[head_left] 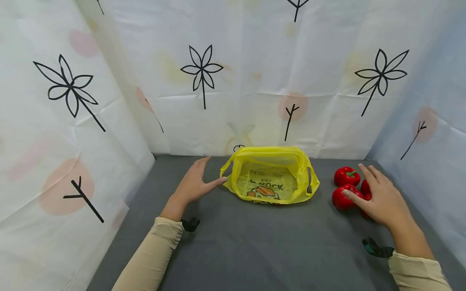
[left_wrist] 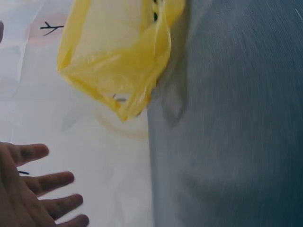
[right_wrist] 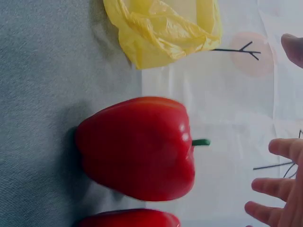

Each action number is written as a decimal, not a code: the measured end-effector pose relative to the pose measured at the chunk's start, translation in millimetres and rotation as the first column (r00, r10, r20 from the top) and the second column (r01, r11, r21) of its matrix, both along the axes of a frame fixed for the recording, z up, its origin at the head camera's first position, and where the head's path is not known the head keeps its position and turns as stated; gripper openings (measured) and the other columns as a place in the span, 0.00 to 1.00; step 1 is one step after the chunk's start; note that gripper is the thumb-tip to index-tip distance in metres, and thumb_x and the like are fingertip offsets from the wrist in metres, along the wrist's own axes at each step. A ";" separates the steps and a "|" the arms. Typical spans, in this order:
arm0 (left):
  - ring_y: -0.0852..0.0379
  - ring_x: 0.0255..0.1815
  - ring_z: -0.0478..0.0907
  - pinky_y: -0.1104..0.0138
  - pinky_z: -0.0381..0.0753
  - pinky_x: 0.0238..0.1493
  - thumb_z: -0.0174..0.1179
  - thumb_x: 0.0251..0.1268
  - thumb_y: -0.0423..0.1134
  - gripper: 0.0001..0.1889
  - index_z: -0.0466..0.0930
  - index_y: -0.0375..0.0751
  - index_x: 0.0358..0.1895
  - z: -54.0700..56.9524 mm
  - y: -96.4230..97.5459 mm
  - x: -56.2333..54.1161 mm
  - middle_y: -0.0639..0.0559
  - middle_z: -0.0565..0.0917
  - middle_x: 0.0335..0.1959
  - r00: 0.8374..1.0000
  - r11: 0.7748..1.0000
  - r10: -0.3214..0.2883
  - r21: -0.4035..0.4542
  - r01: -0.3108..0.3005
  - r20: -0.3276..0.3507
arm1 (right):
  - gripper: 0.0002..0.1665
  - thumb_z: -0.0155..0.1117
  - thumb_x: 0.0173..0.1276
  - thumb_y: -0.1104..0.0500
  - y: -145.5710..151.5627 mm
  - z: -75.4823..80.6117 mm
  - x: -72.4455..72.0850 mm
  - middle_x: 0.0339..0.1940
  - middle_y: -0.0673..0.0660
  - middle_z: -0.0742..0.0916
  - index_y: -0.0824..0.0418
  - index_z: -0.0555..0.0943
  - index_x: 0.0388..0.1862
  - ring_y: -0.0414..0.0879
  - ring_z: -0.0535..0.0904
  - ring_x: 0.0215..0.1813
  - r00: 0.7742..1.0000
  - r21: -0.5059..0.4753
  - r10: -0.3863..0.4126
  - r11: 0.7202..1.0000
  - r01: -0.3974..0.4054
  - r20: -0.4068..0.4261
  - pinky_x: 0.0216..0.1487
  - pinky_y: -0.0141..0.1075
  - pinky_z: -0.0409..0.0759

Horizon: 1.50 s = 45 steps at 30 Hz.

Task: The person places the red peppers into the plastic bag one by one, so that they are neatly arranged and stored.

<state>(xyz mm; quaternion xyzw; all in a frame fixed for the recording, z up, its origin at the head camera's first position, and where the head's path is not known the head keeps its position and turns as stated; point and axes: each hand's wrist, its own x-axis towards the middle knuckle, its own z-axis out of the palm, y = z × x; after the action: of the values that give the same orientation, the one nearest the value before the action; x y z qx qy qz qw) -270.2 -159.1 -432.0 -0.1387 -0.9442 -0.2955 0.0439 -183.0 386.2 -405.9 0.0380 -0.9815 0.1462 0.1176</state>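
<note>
A yellow plastic bag (head_left: 269, 178) stands open-mouthed at the back middle of the grey table, its printed inside showing. My left hand (head_left: 196, 182) is beside the bag's left handle, fingers spread, with nothing in its grasp; the left wrist view shows the bag (left_wrist: 118, 61) apart from the fingers. Several red bell peppers (head_left: 347, 176) with green stems sit together at the right. Over them hovers my right hand (head_left: 382, 198), fingers spread, partly hiding the rear ones. In the right wrist view one pepper (right_wrist: 137, 149) stands upright, clear of the fingertips (right_wrist: 265, 213).
White cloth walls (head_left: 233, 81) with printed flowers and twigs enclose the grey table (head_left: 255, 250) at the back, left and right. The right wall stands close behind the peppers. A black wrist strap piece (head_left: 376, 247) juts out from the right wrist.
</note>
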 end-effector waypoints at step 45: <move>0.37 0.81 0.65 0.39 0.68 0.78 0.60 0.78 0.63 0.41 0.63 0.41 0.82 -68.2 98.9 -45.3 0.37 0.68 0.79 0.978 0.824 0.160 0.527 -0.206 0.132 | 0.64 0.69 0.73 0.39 38.0 -58.7 35.9 0.77 0.87 0.61 0.75 0.46 0.86 0.82 0.61 0.69 0.959 -0.297 -0.261 0.912 0.283 0.114 0.60 0.81 0.67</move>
<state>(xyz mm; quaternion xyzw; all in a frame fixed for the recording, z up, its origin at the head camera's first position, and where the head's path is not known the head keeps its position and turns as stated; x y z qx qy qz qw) -315.5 -60.1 -500.2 -0.0172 -0.8333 -0.5481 0.0706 -147.1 424.2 -464.6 -0.1232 -0.9455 0.2820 0.1061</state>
